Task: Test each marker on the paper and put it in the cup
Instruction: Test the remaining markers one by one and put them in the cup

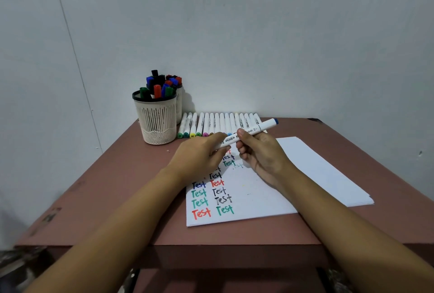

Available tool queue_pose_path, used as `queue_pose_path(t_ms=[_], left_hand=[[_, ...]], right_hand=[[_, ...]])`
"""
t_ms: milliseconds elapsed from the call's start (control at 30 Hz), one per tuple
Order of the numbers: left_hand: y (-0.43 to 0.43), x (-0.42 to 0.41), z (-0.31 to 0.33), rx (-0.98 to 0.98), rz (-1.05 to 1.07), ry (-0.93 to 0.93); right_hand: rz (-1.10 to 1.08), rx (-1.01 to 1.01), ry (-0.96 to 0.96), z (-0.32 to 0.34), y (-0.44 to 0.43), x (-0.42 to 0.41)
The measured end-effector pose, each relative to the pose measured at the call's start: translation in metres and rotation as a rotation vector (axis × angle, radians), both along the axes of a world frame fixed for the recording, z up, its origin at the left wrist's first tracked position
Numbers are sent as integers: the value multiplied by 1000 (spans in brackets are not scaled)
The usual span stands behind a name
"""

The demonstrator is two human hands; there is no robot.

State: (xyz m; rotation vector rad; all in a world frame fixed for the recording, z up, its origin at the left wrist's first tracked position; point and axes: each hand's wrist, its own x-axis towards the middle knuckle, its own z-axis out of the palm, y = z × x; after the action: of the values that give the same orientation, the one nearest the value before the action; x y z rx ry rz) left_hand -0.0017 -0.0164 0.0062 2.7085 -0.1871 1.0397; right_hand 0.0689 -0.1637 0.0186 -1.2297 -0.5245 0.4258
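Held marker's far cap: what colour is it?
Dark blue. The cap on the white marker shows best in the head view.

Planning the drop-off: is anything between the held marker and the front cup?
Nothing visible blocks it. The marker is held above the paper, and the front cup stands to its left with open air between. The row of markers lies low on the table. The cup's mouth is crowded, though.
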Motion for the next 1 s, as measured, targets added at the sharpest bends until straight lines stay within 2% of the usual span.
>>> queue_pose_path(t_ms=[300,400,500,567,667,767,867,1000], left_hand=[[0,-1,0,-160,11,13],[1,-3,1,-149,50,-28],[3,-2,2,-180,110,36],[7,-1,3,-280,129,114],[10,1,3,-496,160,123],[12,5,3,-775,148,112],[17,6,5,-920,151,111],[25,8,2,-980,177,133]], right_hand=[[-4,30,-72,1,-2,1],[-10,29,-105,1,-2,0],[-57,59,-52,2,-2,0],[-106,131,59,4,-3,2],[-91,210,226,5,-5,7],[-21,198,279,4,-5,7],[-29,138,199,4,-4,5],[-73,-141,-107,-3,0,1]])
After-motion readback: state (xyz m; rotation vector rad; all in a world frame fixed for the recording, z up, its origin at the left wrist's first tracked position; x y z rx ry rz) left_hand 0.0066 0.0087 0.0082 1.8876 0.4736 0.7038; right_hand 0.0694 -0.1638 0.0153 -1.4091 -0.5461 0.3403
